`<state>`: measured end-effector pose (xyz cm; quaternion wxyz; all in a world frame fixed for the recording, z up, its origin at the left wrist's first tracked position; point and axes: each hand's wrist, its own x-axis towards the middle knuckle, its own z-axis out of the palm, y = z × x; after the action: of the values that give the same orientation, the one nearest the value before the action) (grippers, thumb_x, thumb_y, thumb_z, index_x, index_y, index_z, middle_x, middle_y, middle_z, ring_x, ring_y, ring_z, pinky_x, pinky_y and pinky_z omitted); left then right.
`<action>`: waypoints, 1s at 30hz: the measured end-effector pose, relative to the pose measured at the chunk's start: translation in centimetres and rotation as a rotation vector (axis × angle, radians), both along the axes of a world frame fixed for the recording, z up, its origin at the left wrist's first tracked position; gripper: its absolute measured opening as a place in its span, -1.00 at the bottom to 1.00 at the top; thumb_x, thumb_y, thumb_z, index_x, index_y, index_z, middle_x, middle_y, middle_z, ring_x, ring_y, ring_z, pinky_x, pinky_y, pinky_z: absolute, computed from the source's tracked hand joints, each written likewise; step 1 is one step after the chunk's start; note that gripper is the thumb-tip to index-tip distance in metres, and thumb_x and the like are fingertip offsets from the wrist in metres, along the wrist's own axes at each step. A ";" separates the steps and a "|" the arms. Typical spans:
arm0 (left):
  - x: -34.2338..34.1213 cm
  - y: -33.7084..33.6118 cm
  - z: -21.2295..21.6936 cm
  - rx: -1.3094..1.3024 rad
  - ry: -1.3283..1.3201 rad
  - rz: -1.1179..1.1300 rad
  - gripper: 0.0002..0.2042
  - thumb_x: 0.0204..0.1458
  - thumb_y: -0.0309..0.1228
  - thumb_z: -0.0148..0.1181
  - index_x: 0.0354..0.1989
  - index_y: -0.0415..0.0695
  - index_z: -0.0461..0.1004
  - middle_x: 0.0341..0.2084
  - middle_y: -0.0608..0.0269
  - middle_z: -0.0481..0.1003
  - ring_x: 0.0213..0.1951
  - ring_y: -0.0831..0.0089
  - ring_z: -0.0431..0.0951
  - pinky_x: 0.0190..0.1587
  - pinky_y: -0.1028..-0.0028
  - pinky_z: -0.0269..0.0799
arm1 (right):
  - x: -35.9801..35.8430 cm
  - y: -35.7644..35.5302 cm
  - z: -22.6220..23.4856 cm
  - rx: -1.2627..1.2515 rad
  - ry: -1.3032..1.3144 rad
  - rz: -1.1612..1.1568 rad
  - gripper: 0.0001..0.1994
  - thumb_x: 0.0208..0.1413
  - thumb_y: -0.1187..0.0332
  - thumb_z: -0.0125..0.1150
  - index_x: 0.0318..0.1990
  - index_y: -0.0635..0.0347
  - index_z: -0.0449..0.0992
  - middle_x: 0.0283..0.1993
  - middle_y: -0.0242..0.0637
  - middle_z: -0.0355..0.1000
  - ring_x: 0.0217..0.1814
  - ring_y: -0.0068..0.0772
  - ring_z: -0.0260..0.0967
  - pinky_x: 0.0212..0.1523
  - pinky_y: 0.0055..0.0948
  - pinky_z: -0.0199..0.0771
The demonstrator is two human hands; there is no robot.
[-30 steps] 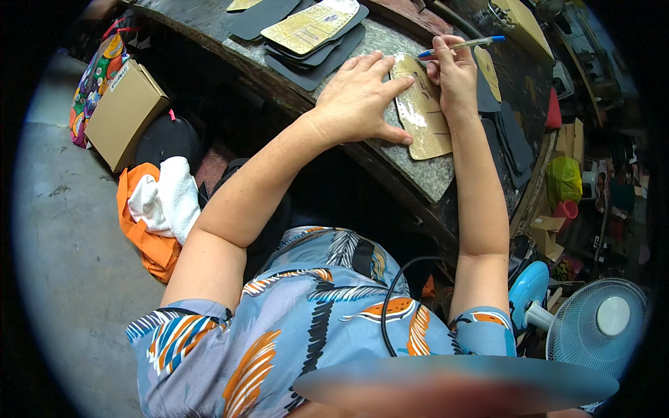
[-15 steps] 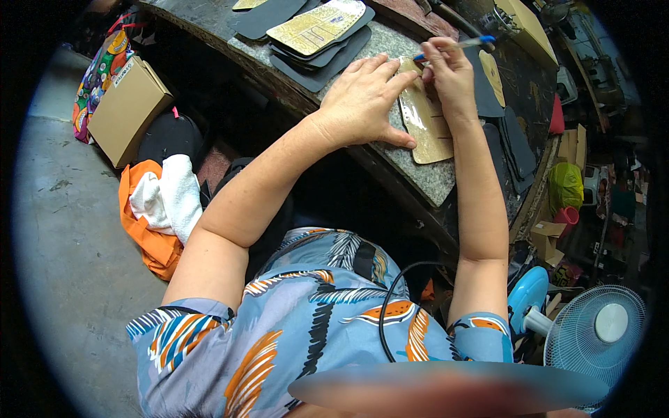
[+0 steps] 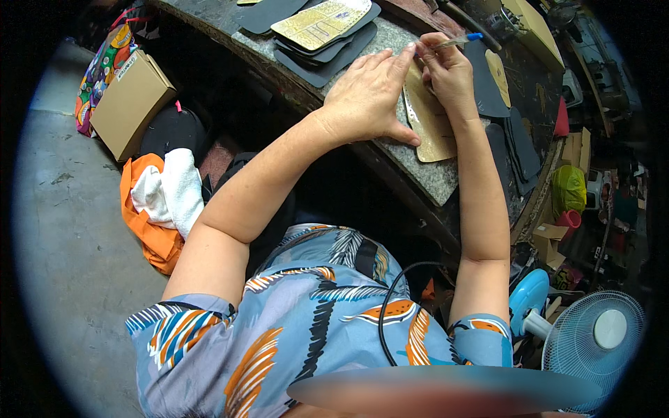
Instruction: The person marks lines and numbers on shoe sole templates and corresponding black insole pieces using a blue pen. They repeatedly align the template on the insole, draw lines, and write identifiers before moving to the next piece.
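Left hand (image 3: pixel 367 97) touches gold sheet (image 3: pixel 431 125); right hand (image 3: pixel 451 75) holds pen (image 3: pixel 463 40).

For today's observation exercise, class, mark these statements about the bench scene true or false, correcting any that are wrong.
1. The right hand holds a pen. True.
2. The left hand is clenched into a fist. False: its fingers are extended, its thumb out at the edge of a gold-coloured piece.
3. A fan stands at the left of the picture. False: it is at the lower right.
4. Another gold-coloured sheet lies on top of dark flat pieces. True.
5. The cloth against the orange fabric is green. False: that cloth is white.
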<state>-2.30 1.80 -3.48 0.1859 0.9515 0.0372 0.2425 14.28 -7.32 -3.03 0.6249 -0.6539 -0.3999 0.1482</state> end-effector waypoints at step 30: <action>0.3 0.0 -0.4 -0.025 -0.002 0.024 0.39 -0.50 0.29 0.43 0.36 -0.41 -0.25 0.18 -0.31 0.22 0.32 -0.05 0.10 0.37 0.20 -0.05 | -1.0 -0.3 0.1 -0.025 0.014 0.078 -0.89 0.17 0.39 0.22 -0.16 0.09 0.53 -0.34 -0.60 0.46 -0.46 -0.85 0.25 -0.48 -0.77 0.27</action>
<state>-2.02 1.77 -3.87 0.1949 0.9483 0.0513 0.2452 13.31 -7.59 -2.97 0.6131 -0.6448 -0.4186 0.1820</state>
